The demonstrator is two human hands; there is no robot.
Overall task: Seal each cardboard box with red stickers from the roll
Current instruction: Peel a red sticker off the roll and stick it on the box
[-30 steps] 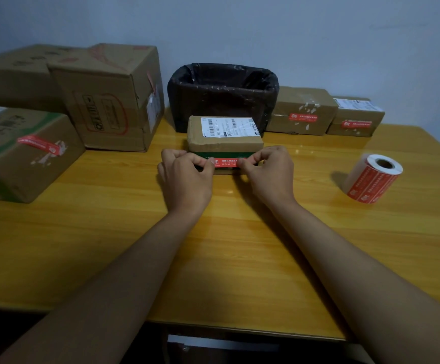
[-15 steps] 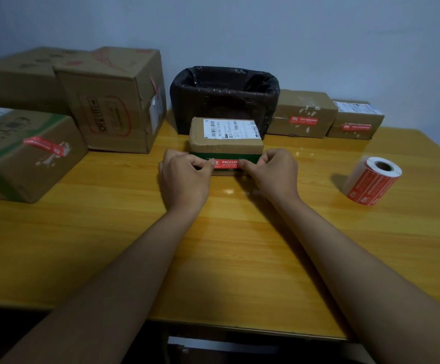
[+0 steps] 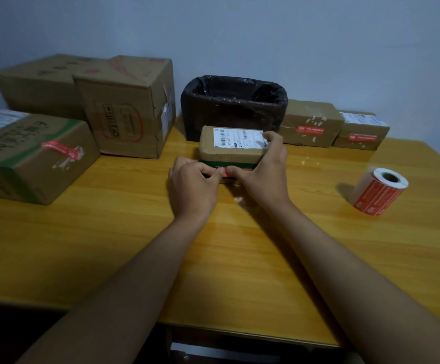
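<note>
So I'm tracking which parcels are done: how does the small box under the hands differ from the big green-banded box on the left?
The small flat cardboard box lies at table centre, both hands on it; the large green-banded cardboard box sits untouched at the left edge. The small one's red sticker is being pressed onto its front, mostly hidden by fingers; the large one's red sticker lies fully stuck across its top edge. Both carry white shipping labels.

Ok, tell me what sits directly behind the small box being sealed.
Behind the small box stands a bin lined with a black bag. The box hides the bin's lower front, and its inside is too dark to tell.
</note>
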